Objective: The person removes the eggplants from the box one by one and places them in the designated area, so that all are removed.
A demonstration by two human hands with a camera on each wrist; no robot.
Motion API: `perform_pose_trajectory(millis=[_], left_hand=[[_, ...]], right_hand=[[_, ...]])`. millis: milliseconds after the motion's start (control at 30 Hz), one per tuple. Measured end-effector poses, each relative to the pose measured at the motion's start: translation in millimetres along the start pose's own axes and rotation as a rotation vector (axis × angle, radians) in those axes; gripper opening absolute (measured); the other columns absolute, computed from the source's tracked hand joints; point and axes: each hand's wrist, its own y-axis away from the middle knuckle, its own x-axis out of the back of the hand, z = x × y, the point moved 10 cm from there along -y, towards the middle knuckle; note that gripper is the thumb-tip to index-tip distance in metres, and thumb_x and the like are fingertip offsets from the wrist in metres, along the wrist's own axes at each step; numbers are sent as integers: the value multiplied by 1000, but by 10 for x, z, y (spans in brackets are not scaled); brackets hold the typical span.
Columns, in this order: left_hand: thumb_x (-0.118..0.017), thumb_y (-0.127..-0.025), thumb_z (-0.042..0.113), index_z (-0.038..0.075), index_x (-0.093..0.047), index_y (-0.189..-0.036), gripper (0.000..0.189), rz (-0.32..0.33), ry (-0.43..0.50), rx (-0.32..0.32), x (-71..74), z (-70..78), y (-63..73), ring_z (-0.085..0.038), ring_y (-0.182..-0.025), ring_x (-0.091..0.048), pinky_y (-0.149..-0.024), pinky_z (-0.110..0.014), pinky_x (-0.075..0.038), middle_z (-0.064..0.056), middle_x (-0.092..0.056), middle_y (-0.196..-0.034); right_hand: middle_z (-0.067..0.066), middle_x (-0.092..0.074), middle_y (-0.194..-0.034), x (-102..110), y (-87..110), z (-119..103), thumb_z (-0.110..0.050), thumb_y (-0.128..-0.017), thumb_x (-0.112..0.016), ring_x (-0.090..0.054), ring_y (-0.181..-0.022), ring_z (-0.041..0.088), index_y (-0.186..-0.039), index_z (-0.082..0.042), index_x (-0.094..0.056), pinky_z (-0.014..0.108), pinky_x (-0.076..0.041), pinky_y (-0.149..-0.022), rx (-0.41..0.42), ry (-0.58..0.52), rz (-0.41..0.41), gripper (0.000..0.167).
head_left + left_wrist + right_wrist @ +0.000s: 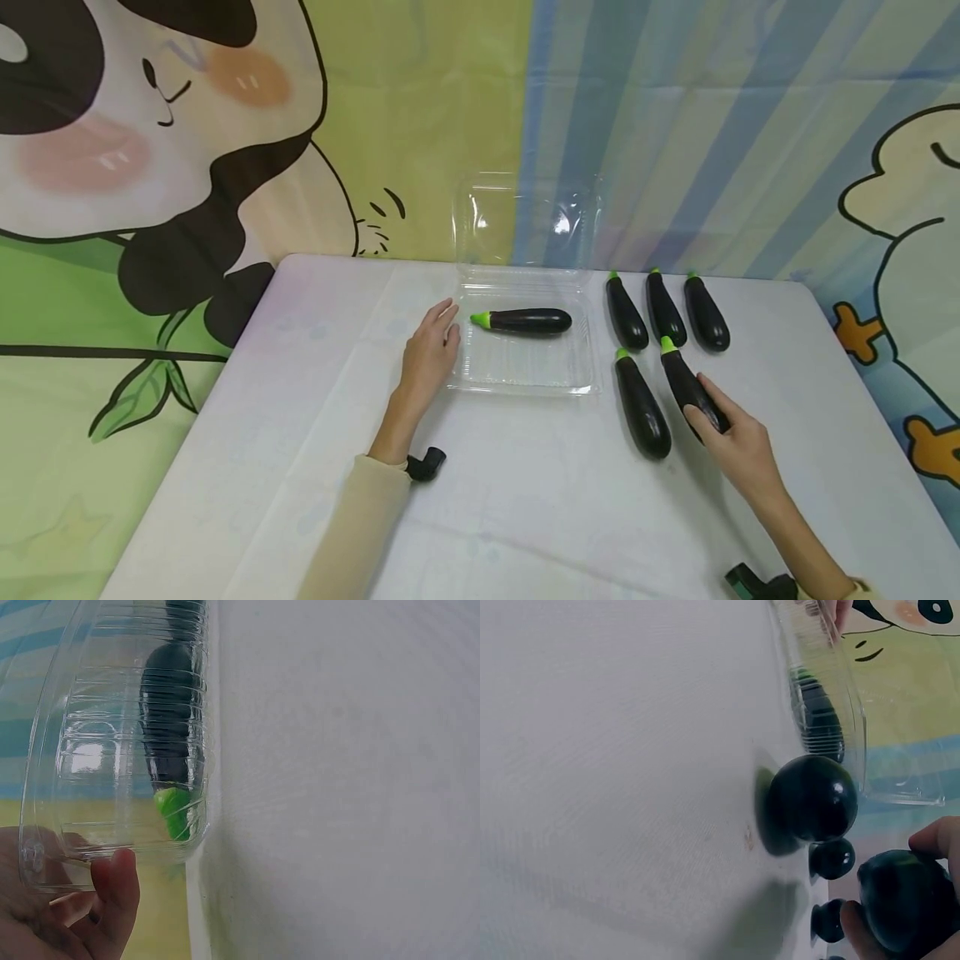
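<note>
An open clear plastic container [525, 367] stands on the white table with one toy-like eggplant [532, 322] lying crosswise in it, green stem to the left. At the container's left side, my left hand [429, 354] pinches the rim, the thumb against the outer wall. My right hand [738, 446] grips another eggplant [686, 379] by its thick end, thumb and fingers on opposite sides. In the right wrist view that held eggplant [904, 900] is raised off the table. Just left of it lies a further eggplant [643, 412].
Behind the right hand, a row of three eggplants [665, 310] lies to the right of the container. The raised transparent lid [525, 221] leans up at the back, before a cartoon-printed curtain [435, 108]. The table's [337, 333] far edge runs close behind.
</note>
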Motion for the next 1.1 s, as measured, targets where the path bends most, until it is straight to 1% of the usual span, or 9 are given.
perform_pose_trajectory(millis=[67, 133, 233, 267, 333, 467, 733, 833, 1100], left_hand=[[-49, -100, 16, 5, -54, -138, 40, 3, -2, -4, 1, 1, 1, -26, -134, -50, -105, -48, -45, -5, -47, -149], [-49, -100, 16, 5, -54, -138, 40, 3, -2, -3, -1, -3, 1, -26, -134, -50, -105, -48, -45, -5, -48, -149], [-49, -100, 17, 5, -54, -138, 40, 0, 0, -1, -7, -7, 0, -26, -134, -50, -105, -49, -45, -5, -47, -149], [-49, -100, 17, 5, -53, -138, 40, 0, 0, 1, -8, -8, 0, -26, -135, -50, -106, -49, -44, -5, -47, -149], [-49, -100, 17, 6, -53, -138, 40, -2, 0, 3, -9, -9, 0, -26, -135, -49, -106, -49, -44, -5, -47, -149], [-48, -100, 17, 6, -53, -138, 40, -6, -2, 6, -5, -5, -1, -26, -135, -49, -106, -49, -44, -4, -47, -149], [-49, -100, 17, 6, -54, -138, 40, 2, -5, 4, -4, -11, -7, -26, -135, -49, -106, -50, -44, -5, -47, -149], [-49, -100, 17, 6, -53, -138, 40, -1, -6, 7, -10, -16, -9, -26, -135, -49, -106, -49, -44, -4, -47, -149], [-49, -100, 16, 6, -52, -139, 40, -9, 4, 14, -13, -15, 1, -25, -136, -48, -107, -47, -44, -4, -46, -151]], right_hand=[[33, -45, -142, -53, 4, 13, -33, -98, -54, -55, -103, 37, -150, -11, -35, 19, -42, -62, 15, 0, -42, 60], [34, -40, -145, -97, -1, 19, -32, -99, -52, -51, -115, 45, -151, -8, -33, 26, -44, -70, 36, 3, -72, 60], [35, -36, -146, -153, -13, 26, -30, -101, -49, -43, -125, 53, -152, -3, -29, 46, -46, -82, 68, 1, -109, 61], [36, -36, -146, -168, -18, 18, -29, -101, -49, -42, -126, 55, -151, -1, -28, 53, -44, -85, 83, -1, -117, 61], [37, -35, -146, -195, -22, 2, -29, -101, -48, -39, -127, 57, -151, 1, -28, 61, -40, -89, 106, -11, -134, 61], [36, -38, -145, -210, -32, -9, -29, -101, -50, -40, -127, 57, -149, 2, -30, 61, -39, -90, 120, -2, -128, 61], [37, -36, -146, -229, -65, 75, -33, -101, -50, -39, -128, 58, -151, 0, -28, 61, -39, -90, 64, 21, -138, 64], [38, -34, -146, -233, -79, 80, -34, -101, -48, -37, -129, 59, -151, 1, -26, 64, -37, -93, 72, 21, -156, 65], [40, -24, -150, -301, -95, 71, -35, -103, -42, -26, -133, 62, -152, 4, -18, 71, -28, -101, 96, 4, -241, 67]])
